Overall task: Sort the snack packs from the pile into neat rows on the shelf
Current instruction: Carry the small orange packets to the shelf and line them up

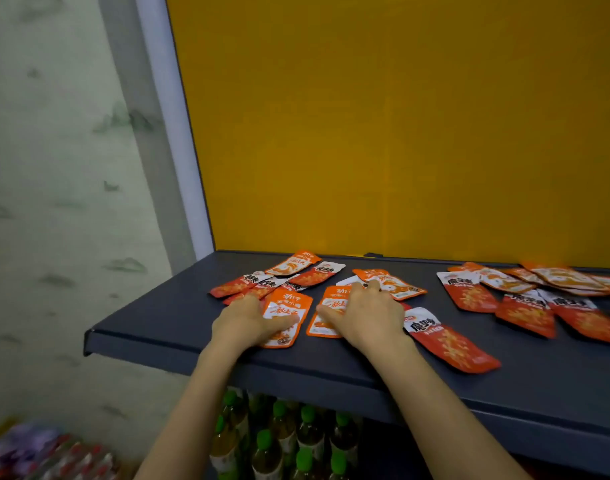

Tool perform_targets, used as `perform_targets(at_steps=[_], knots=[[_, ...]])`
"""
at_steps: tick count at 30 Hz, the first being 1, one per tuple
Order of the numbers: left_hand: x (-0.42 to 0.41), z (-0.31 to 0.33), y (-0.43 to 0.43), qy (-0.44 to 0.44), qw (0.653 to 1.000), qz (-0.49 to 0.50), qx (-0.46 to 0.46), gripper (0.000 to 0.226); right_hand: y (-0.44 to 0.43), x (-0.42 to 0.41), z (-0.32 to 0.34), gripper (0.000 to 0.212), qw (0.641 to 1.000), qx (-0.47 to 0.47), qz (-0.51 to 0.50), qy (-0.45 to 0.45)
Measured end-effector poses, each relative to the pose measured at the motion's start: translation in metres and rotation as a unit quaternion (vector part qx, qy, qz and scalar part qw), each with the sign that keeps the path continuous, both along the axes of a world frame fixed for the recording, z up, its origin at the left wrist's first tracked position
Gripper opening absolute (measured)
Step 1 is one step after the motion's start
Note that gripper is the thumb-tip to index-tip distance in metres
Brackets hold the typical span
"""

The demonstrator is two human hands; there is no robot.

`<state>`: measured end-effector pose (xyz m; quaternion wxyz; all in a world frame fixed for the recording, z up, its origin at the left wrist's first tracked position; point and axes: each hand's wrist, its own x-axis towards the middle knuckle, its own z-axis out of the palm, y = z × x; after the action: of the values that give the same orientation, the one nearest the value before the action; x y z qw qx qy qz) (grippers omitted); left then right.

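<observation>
A broad mustard-yellow back panel (400,116) is rising behind everything, with a pale mottled wall (54,202) running alongside it on the left. A long dark slate-grey metal shelf (151,320) is jutting out from the panel's base and carrying all the snack packs. Under it, clear amber drink bottles with green caps (279,438) are standing packed together, and blurred red-and-purple packaged goods (47,455) are showing at the bottom left corner.

At the shelf's right end, a loose overlapping pile of red and orange foil snack packs (525,299) is lying in disorder. Toward the left, a smaller scattered cluster of red and orange packs (282,278) is lying near the back edge.

The right hand (365,317) is lying flat, fingers spread and straight, pressing on an orange rectangular pack (326,327) while its fingertips are touching another orange pack (397,285) farther back. The left hand (242,320) is resting open, palm down, with its thumb lying across a second orange rectangular pack (289,306) just beside the first. A single red pack with a white top (449,341) is lying tilted just right of the right wrist, near the shelf's front edge.
</observation>
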<state>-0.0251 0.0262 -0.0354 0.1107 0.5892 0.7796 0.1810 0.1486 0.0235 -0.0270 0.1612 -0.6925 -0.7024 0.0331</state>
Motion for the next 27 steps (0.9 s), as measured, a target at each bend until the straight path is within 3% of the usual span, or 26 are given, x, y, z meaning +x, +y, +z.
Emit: perform_targets(at_steps=[3, 9, 16, 22, 27], knots=[[-0.017, -0.003, 0.007, -0.034, 0.998, -0.055, 0.019, 0.049, 0.001, -0.021, -0.005, 0.081, 0.999, 0.005, -0.039, -0.007], [-0.014, -0.008, 0.001, -0.184, 0.973, -0.084, 0.110, 0.046, 0.002, -0.012, -0.002, 0.084, 0.996, -0.020, -0.020, 0.085], [-0.014, -0.004, -0.010, -0.372, 0.897, -0.118, 0.205, 0.018, 0.000, -0.005, -0.003, 0.055, 0.974, 0.024, 0.040, 0.220], [0.016, 0.016, -0.011, -0.485, 0.836, -0.158, 0.203, 0.013, -0.025, 0.038, 0.006, 0.040, 0.939, 0.126, 0.052, 0.317], [0.087, 0.028, -0.013, -0.512, 0.812, -0.228, 0.163, 0.019, -0.064, 0.118, 0.010, 0.038, 0.905, 0.199, -0.019, 0.375]])
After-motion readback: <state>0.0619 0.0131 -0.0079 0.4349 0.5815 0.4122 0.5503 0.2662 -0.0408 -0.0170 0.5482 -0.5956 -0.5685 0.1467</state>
